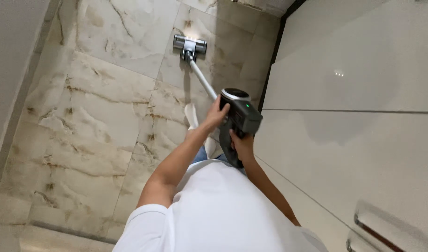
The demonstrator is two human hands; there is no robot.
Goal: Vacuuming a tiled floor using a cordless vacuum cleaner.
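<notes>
Cordless vacuum (237,116) is being gripped by both hands, left (217,113) steadying, right (242,145) on handle, best keeping floor head (189,45) flat on the tiles (106,107).

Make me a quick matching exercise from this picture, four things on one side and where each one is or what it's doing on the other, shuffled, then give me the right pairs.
Column one:
1. left hand
2. right hand
3. floor head
4. foot in a white sock

Column two:
A. flat on the marble-look tiles, far end of the tube, lit at its front
B. wrapped around the grip under the vacuum body
C. on the floor beneath the tube, near the body
D. resting against the side of the vacuum body, by the round top

Pairs: 1-D, 2-B, 3-A, 4-C
</notes>
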